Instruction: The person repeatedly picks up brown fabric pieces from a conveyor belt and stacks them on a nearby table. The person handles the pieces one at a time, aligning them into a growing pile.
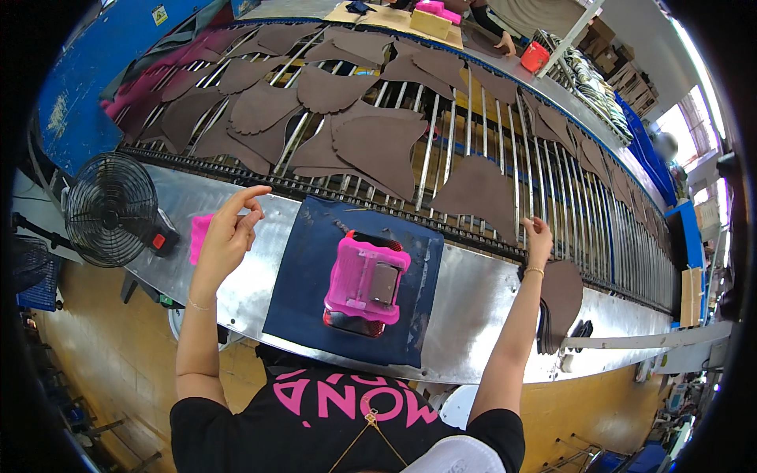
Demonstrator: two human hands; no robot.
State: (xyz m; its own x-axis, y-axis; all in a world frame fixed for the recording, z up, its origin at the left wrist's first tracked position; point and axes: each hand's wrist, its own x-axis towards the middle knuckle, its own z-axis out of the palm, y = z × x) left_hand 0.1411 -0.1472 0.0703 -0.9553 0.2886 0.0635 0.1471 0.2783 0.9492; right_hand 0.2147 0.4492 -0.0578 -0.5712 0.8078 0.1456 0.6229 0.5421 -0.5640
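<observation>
My left hand (231, 238) is raised over the left part of the metal table, its index finger stretched out and the others loosely curled, with nothing visible in it. My right hand (538, 241) is beside the right corner of a flared brown sheet piece (479, 193) on the conveyor. Its fingers are slightly bent and apart, and I see nothing held. Between my hands, a pink scalloped frame (364, 277) with a grey block (384, 282) on it rests over a red and black object (353, 323) on a dark blue mat (303, 296).
The roller conveyor (544, 189) beyond the table carries several overlapping brown pieces (264, 106). A stack of brown pieces (561, 299) lies by my right forearm. At left stand a black fan (110, 209) and a pink piece (199, 236). Another person's hand (505, 43) shows across the conveyor.
</observation>
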